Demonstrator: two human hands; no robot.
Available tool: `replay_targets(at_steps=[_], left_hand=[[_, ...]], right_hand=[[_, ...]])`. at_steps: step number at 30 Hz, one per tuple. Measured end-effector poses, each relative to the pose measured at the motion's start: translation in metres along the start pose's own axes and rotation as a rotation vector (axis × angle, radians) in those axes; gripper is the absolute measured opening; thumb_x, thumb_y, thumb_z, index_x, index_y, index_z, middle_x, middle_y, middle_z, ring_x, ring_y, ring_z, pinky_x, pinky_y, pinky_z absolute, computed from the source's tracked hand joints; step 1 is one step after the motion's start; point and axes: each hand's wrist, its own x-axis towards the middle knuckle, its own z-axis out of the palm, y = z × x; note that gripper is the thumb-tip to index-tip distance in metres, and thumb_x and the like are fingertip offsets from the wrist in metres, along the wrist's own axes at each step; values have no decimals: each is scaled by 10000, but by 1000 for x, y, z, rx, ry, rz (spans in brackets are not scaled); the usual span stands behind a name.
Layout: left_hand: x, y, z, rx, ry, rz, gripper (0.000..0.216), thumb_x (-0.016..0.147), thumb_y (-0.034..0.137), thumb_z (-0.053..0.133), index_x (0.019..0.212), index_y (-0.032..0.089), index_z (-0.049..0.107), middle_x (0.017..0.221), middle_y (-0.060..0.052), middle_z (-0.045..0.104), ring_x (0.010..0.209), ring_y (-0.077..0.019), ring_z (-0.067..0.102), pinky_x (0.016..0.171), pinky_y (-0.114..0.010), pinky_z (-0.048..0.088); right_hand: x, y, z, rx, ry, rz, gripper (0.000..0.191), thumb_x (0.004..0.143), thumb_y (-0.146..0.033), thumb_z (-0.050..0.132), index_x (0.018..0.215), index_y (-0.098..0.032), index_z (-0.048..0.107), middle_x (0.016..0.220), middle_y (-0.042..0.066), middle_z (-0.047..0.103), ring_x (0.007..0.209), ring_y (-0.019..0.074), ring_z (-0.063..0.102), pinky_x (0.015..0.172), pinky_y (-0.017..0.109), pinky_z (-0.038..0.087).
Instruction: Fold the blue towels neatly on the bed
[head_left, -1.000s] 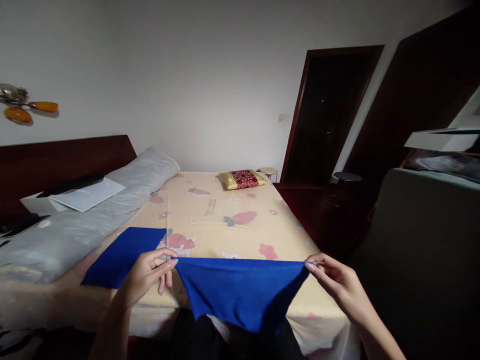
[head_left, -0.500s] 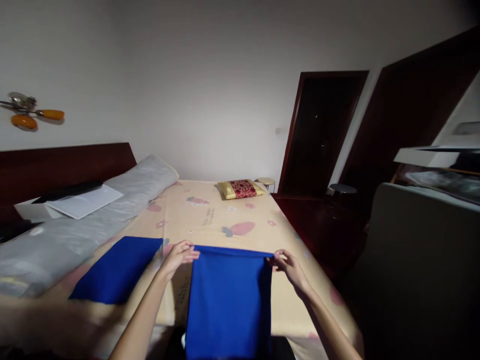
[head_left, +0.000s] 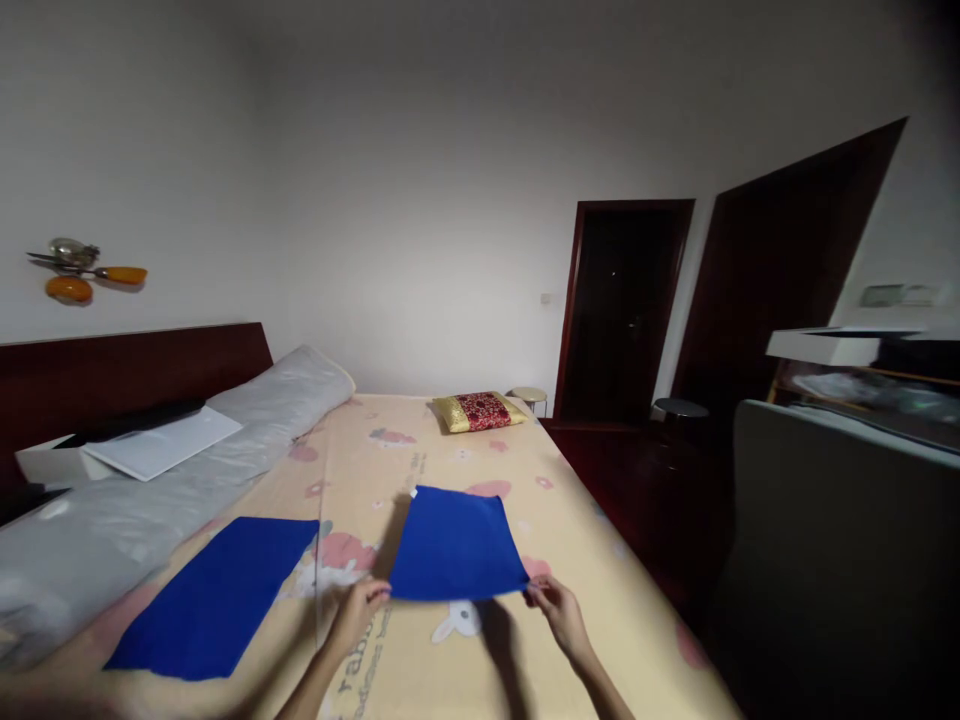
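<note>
A blue cloth [head_left: 456, 543] is stretched out flat just above the bed, its far edge flung away from me. My left hand [head_left: 361, 610] pinches its near left corner and my right hand [head_left: 556, 608] pinches its near right corner. A second blue cloth [head_left: 214, 596] lies flat on the bed sheet to the left, untouched. The bed [head_left: 420, 470] has a cream sheet printed with pink and grey animals.
A long grey bolster [head_left: 172, 470] lies along the dark headboard at left, with a white box [head_left: 135, 450] on it. A small red and gold cushion [head_left: 480, 411] sits at the bed's far end. Dark doors and a grey cabinet [head_left: 840, 540] stand at right.
The cloth hung down over the near bed edge; both hands have swung it forward and up so it now spreads out over the bed. The view has tilted upward.
</note>
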Motion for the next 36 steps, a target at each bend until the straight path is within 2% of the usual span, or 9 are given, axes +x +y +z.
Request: replay_targets(at_steps=[4,8,13,16,18,22,27,31,36], left_hand=[[-52,-48,38,107,-69,-98,155,599,401,693,644,253,707,745,-24,750,809,-253,696,807,-364,537],[-62,-73,40,333,-265,-127,201,678,303,604,835,310,730,916,37,764,905,-190,689,830,-293,520],[-45,-61,23,512,-439,-94,247,682,222,560,840,292,737,869,47,764,866,-169,698,764,-265,525],[-41,-44,22,622,-513,-99,83,591,234,658,641,223,724,736,-24,755,757,-263,714,699,-363,546],[-40,-31,31,698,-510,-77,91,588,252,680,647,196,723,771,-79,757,792,-321,711,733,-434,543],[-38,-5,70,745,-420,35,368,842,222,402,1052,179,701,1139,-138,706,1102,-289,633,970,-463,456],[-41,6,140,710,-369,105,604,863,107,231,1453,167,350,1532,-82,390,1414,-185,328,1147,-381,298],[-50,-25,177,739,-330,163,661,831,95,256,1482,199,221,1577,-17,243,1453,-178,226,1191,-394,237],[-57,-72,198,793,-314,208,688,812,145,343,1453,279,131,1545,1,285,1421,-223,309,1152,-445,319]], right_hand=[[-49,58,20,-118,-5,154,435,539,-699,508,519,-265,471,483,35,603,520,259,622,557,380,484],[-69,93,26,-251,2,230,285,518,-571,465,525,-286,470,485,18,622,559,275,656,572,377,486],[-72,100,18,-481,-68,257,112,578,-391,500,573,-290,549,591,10,694,674,253,692,638,347,502],[-75,92,16,-721,-85,284,149,660,-331,500,622,-261,626,708,85,733,754,301,707,725,429,503],[-74,83,24,-841,-83,272,209,711,-288,484,720,-231,685,812,140,742,845,335,701,807,497,480],[-66,61,70,-927,-133,152,419,770,-182,443,1116,-190,678,1197,162,671,1155,290,596,994,452,406],[-58,57,141,-904,-278,44,558,870,-167,315,1415,-171,436,1510,85,397,1402,215,336,1127,400,296],[-61,93,165,-853,-293,-56,580,886,-185,330,1465,-213,318,1546,31,278,1430,202,258,1152,394,277],[-70,156,175,-889,-203,-208,533,902,-267,400,1433,-306,363,1487,7,372,1361,235,399,1101,386,367]])
